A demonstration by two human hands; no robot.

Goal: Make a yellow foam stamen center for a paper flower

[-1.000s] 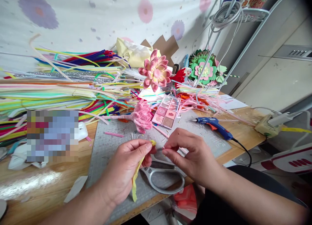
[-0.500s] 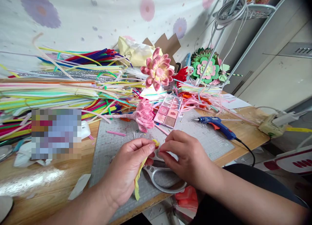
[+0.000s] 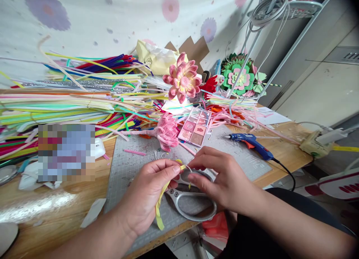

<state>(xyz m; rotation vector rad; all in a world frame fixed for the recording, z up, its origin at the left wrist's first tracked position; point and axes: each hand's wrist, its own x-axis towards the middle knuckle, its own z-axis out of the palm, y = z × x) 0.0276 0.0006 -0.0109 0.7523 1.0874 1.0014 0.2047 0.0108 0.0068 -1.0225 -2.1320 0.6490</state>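
Observation:
My left hand [image 3: 153,190] pinches a yellow strip [image 3: 159,210], whose long end hangs down below the fingers. A small yellow loop shows at its fingertips, with a thin pale strand [image 3: 188,168] curving out toward the right. My right hand [image 3: 221,176] is at the strand, its thumb and index finger slightly apart; whether they touch it is unclear. Under both hands lie silver scissors [image 3: 179,203] on the grey cutting mat [image 3: 120,176]. Just beyond them are a pink fuzzy flower [image 3: 167,131] and a makeup palette [image 3: 195,126].
A blue glue gun [image 3: 252,144] lies at the right, its cord running off the edge. Bundles of coloured pipe cleaners [image 3: 56,102] fill the back left. Behind stand a pink-yellow flower [image 3: 183,79], a green paper flower [image 3: 239,77] and a metal rack [image 3: 249,46].
My right hand's fingers have opened a little and drawn slightly away from my left, exposing the curved pale strand. My left hand keeps its pinch. The whole view has shifted slightly.

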